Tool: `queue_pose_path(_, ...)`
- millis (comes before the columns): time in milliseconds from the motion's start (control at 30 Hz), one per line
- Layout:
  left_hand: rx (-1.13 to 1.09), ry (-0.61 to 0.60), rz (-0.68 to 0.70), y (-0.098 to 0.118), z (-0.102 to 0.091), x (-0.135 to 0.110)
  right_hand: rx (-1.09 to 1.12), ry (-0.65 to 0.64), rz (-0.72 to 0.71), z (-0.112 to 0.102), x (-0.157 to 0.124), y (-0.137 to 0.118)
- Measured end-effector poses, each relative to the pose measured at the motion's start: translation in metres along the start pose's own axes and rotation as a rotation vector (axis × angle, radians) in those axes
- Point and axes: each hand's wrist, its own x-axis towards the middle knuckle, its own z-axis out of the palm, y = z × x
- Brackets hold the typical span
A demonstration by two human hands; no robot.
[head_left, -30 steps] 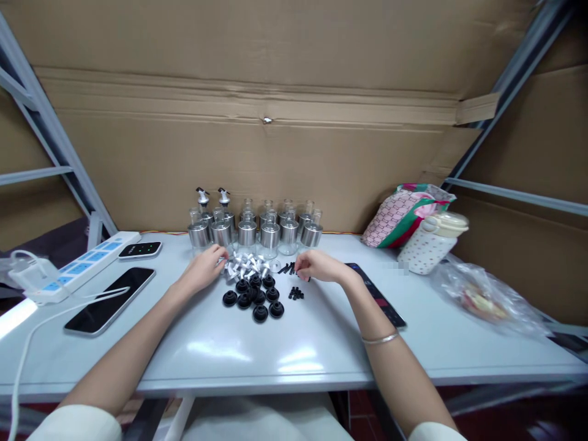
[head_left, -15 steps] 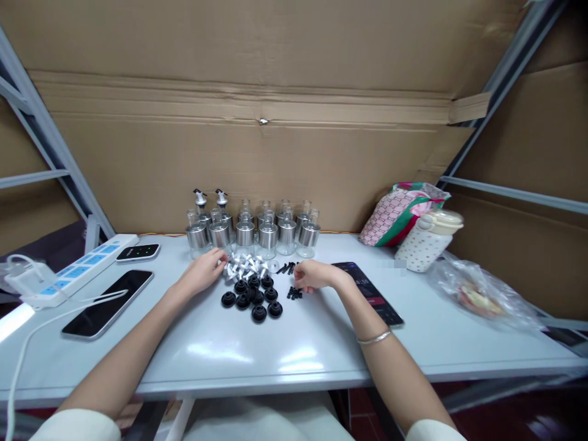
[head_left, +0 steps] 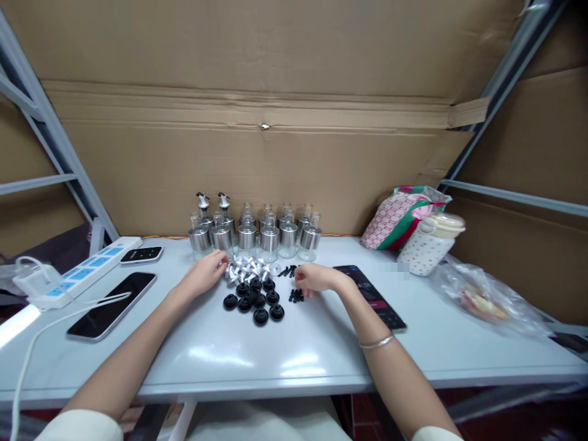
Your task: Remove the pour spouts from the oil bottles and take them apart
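Observation:
My left hand (head_left: pixel 206 271) rests on the table, fingers curled together, at the left edge of a pile of silver-white pourer spouts (head_left: pixel 250 269). Whatever its fingertips may hold is hidden. My right hand (head_left: pixel 315 278) is closed, fingers bent down, between thin black pieces (head_left: pixel 287 271) and a small cluster of tiny black parts (head_left: pixel 296 296). I cannot make out what is in its fingers. Between the hands lie several round black stoppers (head_left: pixel 260 316). Behind the spouts stand several glass bottles with steel bands (head_left: pixel 221 234); two at the back left carry pourer spouts (head_left: pixel 223 201).
At left are a power strip (head_left: pixel 87 269) with a plugged charger, a phone (head_left: pixel 113 306) with a white cable and a small device (head_left: pixel 141 255). At right lie another phone (head_left: pixel 376 300), a patterned bag (head_left: pixel 399 217), a tilted tumbler (head_left: pixel 427 245) and a plastic bag (head_left: pixel 487 300).
The whole view has shifted slightly down and right. Both hands stay almost in place beside the same piles, and the parts look unmoved.

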Motion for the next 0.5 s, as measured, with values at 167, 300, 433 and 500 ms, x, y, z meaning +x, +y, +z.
queue_pose_path(167,-0.154,0.306,-0.038,0.012,-0.025,0.006,0.003,0.077,-0.023,0.001,0.003,0.002)
queue_pose_path(300,-0.175,0.581,-0.059,0.015,-0.060,0.036,-0.013,0.229,-0.109,-0.001,0.000,-0.004)
queue_pose_path(433,-0.209,0.470,-0.263,0.003,-0.085,0.088,0.009,0.393,-0.217,-0.003,-0.001,-0.007)
queue_pose_path(500,-0.260,0.353,-0.331,-0.004,-0.090,0.112,0.020,0.437,-0.251,-0.004,-0.001,-0.006)
